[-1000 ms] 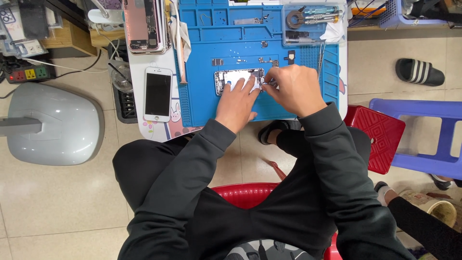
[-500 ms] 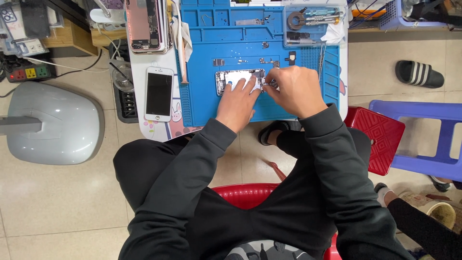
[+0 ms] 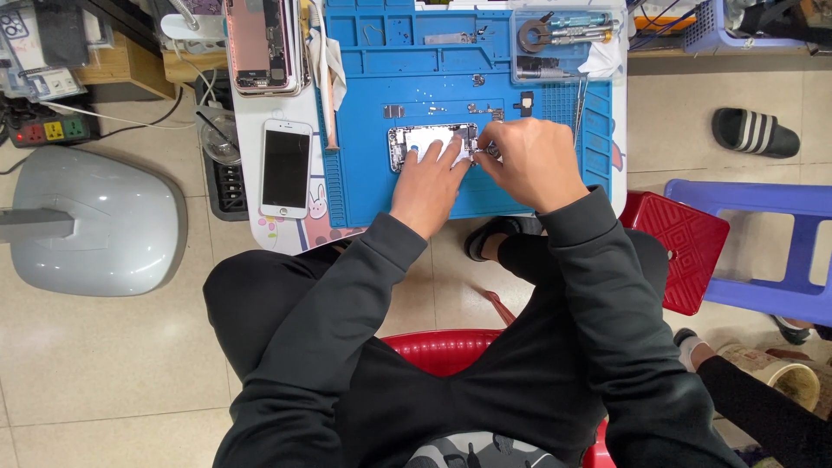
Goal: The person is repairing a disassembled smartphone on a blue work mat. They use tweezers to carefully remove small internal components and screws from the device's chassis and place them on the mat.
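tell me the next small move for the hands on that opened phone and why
Probably keep the left hand pressing the opened phone flat on the blue mat while the right hand works its small metal tool at the phone's right end. The tool tip sits right at that edge, and loose small parts lie just above, so a steady hold seems wise.

The flat rubber work mat (image 3: 485, 186) is bright blue. The slim white-fronted phone (image 3: 286, 167) beside it has a black screen. The moulded plastic stool (image 3: 674, 247) is red with a diamond grid, the rubber slipper (image 3: 755, 133) black with white stripes, and the person's long sleeves (image 3: 347, 312) charcoal.
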